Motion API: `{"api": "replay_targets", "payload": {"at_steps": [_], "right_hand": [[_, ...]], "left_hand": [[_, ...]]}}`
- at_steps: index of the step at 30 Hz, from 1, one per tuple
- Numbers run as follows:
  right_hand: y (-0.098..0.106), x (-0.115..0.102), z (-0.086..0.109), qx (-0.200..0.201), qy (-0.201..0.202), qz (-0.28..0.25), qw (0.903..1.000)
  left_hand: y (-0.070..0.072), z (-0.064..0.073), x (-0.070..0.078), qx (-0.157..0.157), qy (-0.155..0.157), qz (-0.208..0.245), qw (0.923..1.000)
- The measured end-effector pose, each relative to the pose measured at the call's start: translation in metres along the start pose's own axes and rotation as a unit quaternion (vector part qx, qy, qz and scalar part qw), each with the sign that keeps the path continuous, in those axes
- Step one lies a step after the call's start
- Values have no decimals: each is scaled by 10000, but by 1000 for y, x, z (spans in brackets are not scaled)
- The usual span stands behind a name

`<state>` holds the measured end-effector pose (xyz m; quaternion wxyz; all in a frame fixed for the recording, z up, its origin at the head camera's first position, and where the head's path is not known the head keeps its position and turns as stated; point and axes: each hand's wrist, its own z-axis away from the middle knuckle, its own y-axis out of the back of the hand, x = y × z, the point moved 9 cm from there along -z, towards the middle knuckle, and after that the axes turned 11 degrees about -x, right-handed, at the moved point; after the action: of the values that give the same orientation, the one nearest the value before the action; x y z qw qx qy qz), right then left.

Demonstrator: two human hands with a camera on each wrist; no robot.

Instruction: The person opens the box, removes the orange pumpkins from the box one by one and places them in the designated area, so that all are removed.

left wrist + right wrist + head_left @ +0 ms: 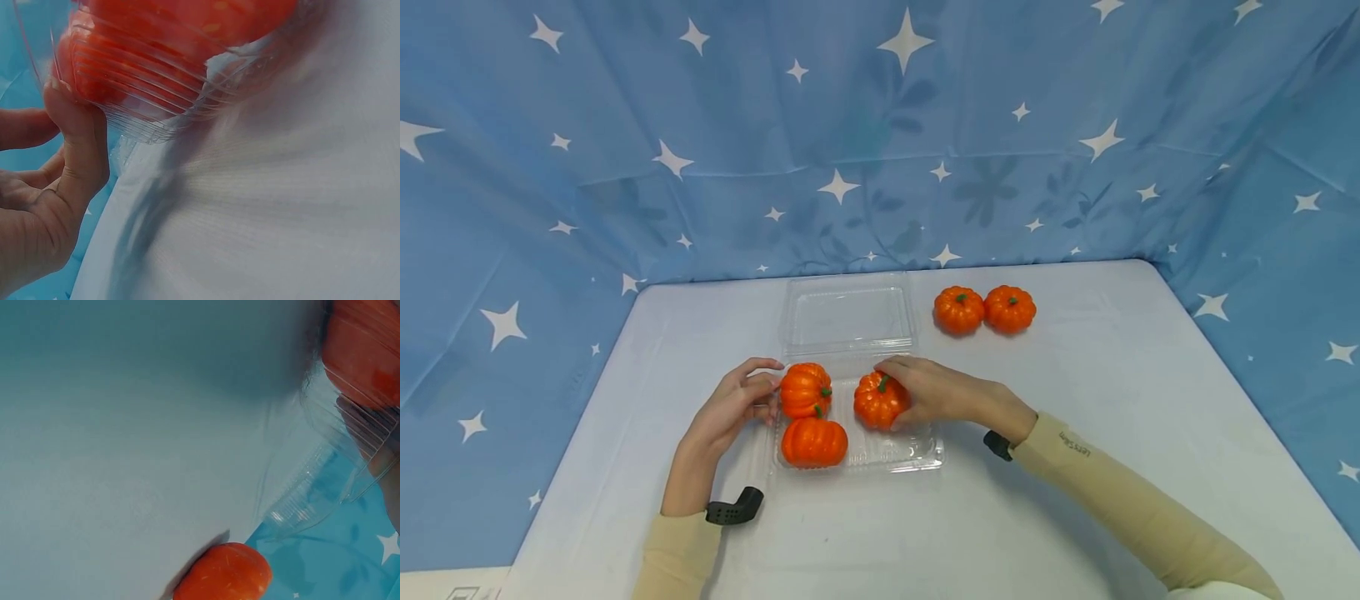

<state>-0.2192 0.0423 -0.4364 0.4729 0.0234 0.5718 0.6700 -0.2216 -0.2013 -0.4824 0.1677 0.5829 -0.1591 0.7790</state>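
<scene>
A clear plastic clamshell box [917,454] lies opened out on the table, its lid [850,312] folded back. Two small orange pumpkins, one at the back [805,390] and one in front [815,442], lie on their sides in the left of its base. My right hand [925,392] grips a third pumpkin [877,403] over the right part of the base, fingers behind and thumb in front. At the box's left side, my left hand [730,408] has bent, relaxed fingers; a fingertip touches the ribbed wall [150,94] from outside.
Two more pumpkins, a left one [958,310] and a right one [1010,309], stand side by side on the white table [1075,358] right of the lid. A blue curtain [737,125] with white stars hangs behind and beside the table.
</scene>
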Motion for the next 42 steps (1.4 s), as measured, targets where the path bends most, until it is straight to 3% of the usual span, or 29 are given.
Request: {"api": "replay_targets", "payload": {"at_steps": [13, 20, 34, 42], "right_hand": [[2, -4, 1, 138, 165, -67, 9997], [9, -10, 8, 344, 401, -81, 9986], [24, -15, 29, 376, 254, -320, 9985], [36, -11, 44, 640, 309, -273, 9971]], "left_hand": [[0, -1, -2, 17, 8, 19, 10000], [-1, 0, -1, 53, 56, 56, 10000], [0, 1, -3, 48, 79, 12, 10000], [0, 0, -2, 68, 104, -12, 9999]]}}
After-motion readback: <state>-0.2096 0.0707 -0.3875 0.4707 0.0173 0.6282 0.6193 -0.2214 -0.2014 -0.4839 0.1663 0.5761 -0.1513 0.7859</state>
